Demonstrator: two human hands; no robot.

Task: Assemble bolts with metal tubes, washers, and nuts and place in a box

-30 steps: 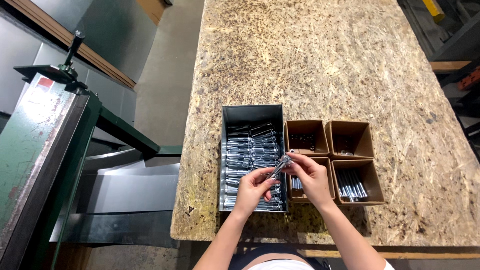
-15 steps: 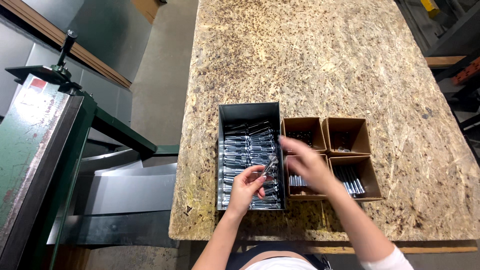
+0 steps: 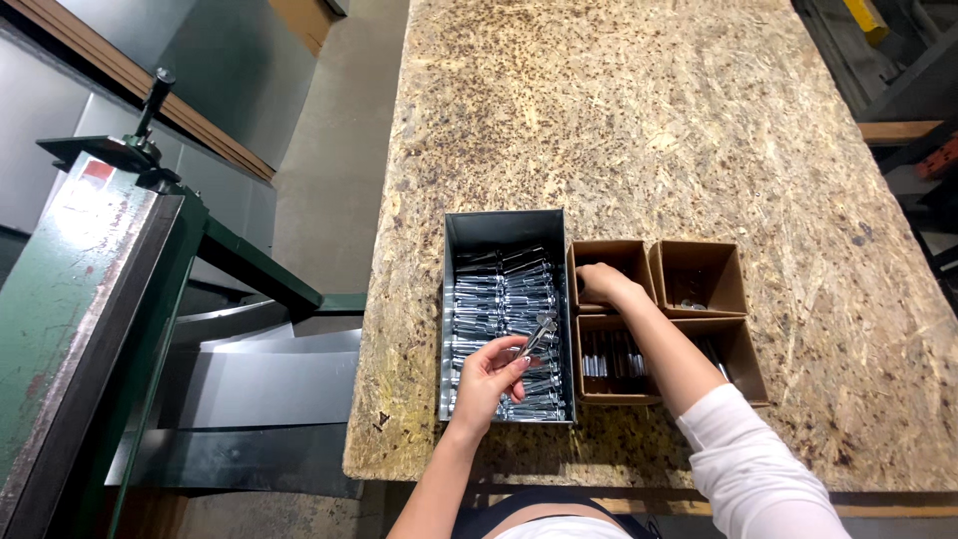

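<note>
Left hand (image 3: 491, 371), lower centre of frame, pinching a shiny metal bolt (image 3: 540, 333) above the grey metal bin (image 3: 504, 225); right hand (image 3: 602, 282) reaching into the upper-left cardboard box (image 3: 609, 250), fingers curled, grip impossible to tell

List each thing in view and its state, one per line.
Grey metal bin: open, holds shiny metal parts.
Left hand: pinching one metal part.
Right hand: inside far-left cardboard box.
Far-right cardboard box: open, nearly empty.
Near-left cardboard box: open, holds parts.
</note>
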